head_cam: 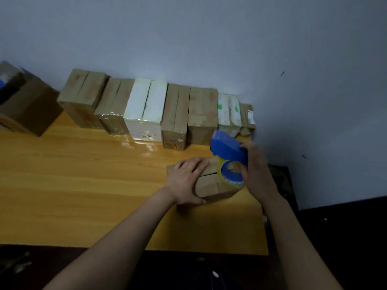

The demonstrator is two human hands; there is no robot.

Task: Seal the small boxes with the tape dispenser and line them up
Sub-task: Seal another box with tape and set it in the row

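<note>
Left hand lies spread flat on the box; right hand grips the tape dispenser above it.

glossy wooden table, matt cardboard box

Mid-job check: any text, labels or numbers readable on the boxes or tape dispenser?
No text is readable.
Small white label on the rightmost brown cardboard box: too blurred.
Pale print on the roll core of the blue plastic tape dispenser: too blurred.
</note>
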